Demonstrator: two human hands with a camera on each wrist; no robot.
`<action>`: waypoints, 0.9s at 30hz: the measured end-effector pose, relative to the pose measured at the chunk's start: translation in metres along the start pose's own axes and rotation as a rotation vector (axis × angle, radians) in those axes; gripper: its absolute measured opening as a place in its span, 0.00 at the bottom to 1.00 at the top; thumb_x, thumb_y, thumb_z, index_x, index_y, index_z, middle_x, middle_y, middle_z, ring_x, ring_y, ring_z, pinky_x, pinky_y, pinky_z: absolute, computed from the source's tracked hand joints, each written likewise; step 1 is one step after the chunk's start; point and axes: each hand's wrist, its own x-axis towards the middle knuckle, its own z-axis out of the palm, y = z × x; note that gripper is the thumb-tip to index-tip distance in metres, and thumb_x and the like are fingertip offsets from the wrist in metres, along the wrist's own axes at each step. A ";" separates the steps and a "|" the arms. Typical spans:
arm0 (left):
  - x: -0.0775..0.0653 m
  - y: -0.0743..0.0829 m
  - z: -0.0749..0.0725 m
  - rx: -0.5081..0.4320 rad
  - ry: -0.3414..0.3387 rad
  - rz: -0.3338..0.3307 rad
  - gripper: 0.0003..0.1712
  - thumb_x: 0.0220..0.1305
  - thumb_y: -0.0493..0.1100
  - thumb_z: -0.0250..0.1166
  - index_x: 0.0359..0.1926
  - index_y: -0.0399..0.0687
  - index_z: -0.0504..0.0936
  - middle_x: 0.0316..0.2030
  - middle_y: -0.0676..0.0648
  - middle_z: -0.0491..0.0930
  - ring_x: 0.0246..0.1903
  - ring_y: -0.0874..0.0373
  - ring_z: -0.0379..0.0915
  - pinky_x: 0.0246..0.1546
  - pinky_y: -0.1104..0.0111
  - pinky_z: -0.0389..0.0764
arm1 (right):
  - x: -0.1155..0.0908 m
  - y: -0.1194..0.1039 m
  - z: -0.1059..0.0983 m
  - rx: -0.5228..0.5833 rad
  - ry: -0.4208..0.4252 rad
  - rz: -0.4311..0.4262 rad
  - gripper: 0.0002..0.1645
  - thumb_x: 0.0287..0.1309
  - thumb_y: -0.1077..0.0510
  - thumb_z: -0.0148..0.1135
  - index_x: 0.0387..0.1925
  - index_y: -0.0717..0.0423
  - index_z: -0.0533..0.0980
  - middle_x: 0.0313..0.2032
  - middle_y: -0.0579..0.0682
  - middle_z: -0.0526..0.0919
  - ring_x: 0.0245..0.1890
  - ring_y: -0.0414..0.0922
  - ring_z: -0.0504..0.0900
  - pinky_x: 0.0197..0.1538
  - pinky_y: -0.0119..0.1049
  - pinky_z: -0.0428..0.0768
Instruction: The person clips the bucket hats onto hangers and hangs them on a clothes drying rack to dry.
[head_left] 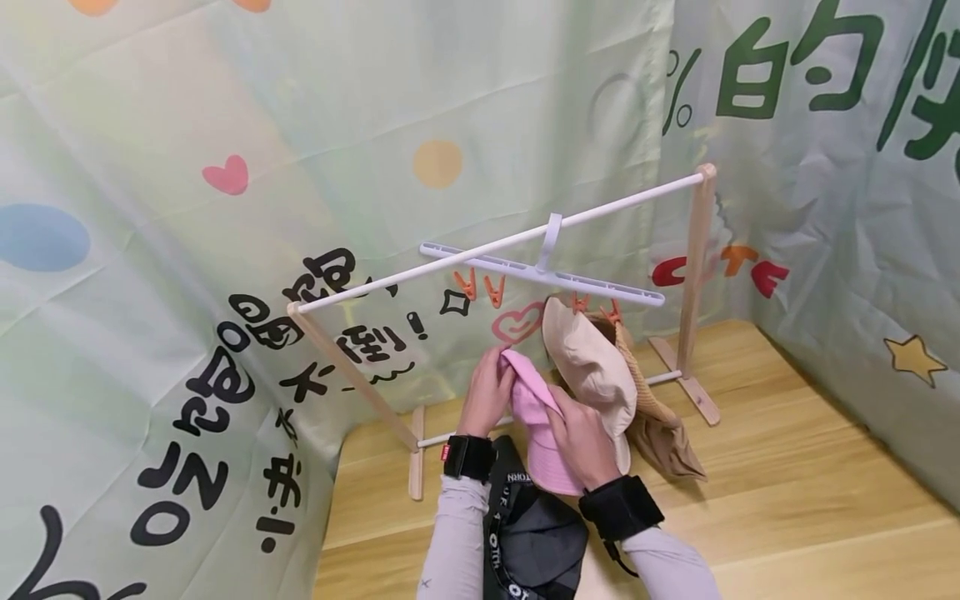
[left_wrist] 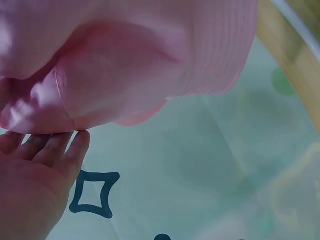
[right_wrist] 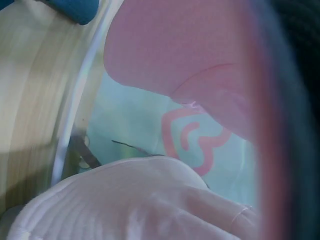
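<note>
A pink bucket hat (head_left: 549,462) is held up in both hands under the hanger, beside the hung hats. My left hand (head_left: 484,396) grips its upper left edge; in the left wrist view, the left fingertips (left_wrist: 75,150) go behind the pink fabric (left_wrist: 125,70). My right hand (head_left: 585,437) grips the hat's right side. Orange clips (head_left: 495,291) hang from the lilac hanger (head_left: 525,268); two on the left hold nothing. Two on the right hold a cream bucket hat (head_left: 592,358) and a tan corduroy hat (head_left: 652,417). The right wrist view hides the right hand.
The hanger hooks over the white rod (head_left: 630,202) of a wooden stand (head_left: 697,275). A dark grey hat (head_left: 543,533) with a lettered strap lies on the wooden table (head_left: 795,483) below my forearms. A printed curtain (head_left: 315,125) closes off the back and sides.
</note>
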 end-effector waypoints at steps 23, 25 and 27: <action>0.018 0.010 -0.004 -0.013 0.053 0.001 0.33 0.76 0.36 0.60 0.78 0.40 0.64 0.72 0.36 0.71 0.71 0.40 0.68 0.73 0.48 0.68 | 0.022 -0.006 0.000 0.043 0.000 0.012 0.15 0.68 0.71 0.63 0.54 0.65 0.82 0.45 0.66 0.89 0.41 0.65 0.89 0.43 0.59 0.85; 0.020 0.012 -0.005 -0.017 0.066 -0.007 0.33 0.76 0.37 0.60 0.78 0.40 0.64 0.72 0.36 0.71 0.71 0.40 0.68 0.72 0.48 0.68 | 0.023 -0.006 -0.001 0.051 0.007 0.018 0.15 0.67 0.71 0.64 0.54 0.66 0.82 0.45 0.67 0.88 0.42 0.66 0.89 0.44 0.59 0.85; 0.022 0.014 -0.007 -0.024 0.079 -0.013 0.32 0.77 0.38 0.61 0.77 0.40 0.65 0.71 0.36 0.71 0.71 0.41 0.68 0.73 0.48 0.68 | 0.025 -0.006 -0.002 0.066 0.017 0.025 0.15 0.67 0.71 0.64 0.54 0.67 0.82 0.46 0.69 0.88 0.43 0.67 0.88 0.45 0.60 0.85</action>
